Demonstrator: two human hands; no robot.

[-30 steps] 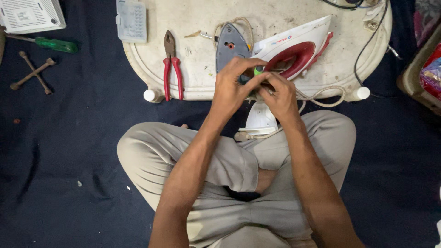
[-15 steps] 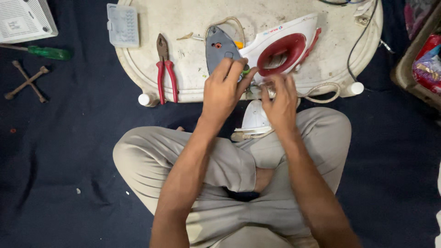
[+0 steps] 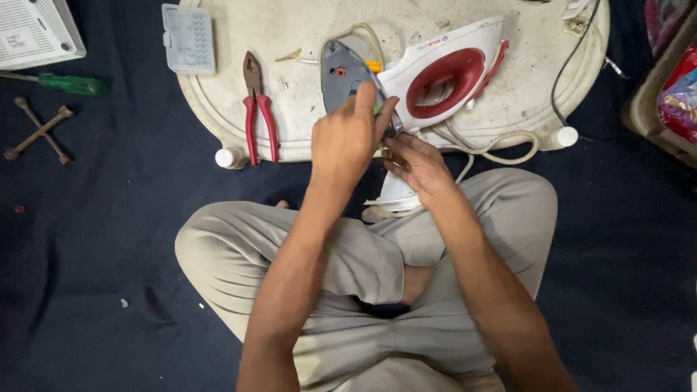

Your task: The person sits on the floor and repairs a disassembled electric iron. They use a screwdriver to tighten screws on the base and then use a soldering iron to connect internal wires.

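Observation:
A white and red clothes iron (image 3: 443, 76) lies on its side on a low white table (image 3: 290, 29), its grey soleplate (image 3: 340, 76) facing left. My left hand (image 3: 350, 138) is closed around a green-handled tool held against the rear of the iron. My right hand (image 3: 415, 163) pinches something small at the iron's rear edge, just below the left hand; what it holds is hidden. A white piece (image 3: 396, 196) rests on my right knee beneath the hands.
Red-handled pliers (image 3: 255, 109) and a clear plastic parts box (image 3: 189, 38) lie on the table's left side. A beige cord (image 3: 494, 149) loops by the iron. A green screwdriver (image 3: 69, 83) and a cross wrench (image 3: 38, 132) lie on the dark floor cloth.
My hands have separated a little: the left has lifted up against the soleplate while the right has dropped lower. The view has shifted slightly.

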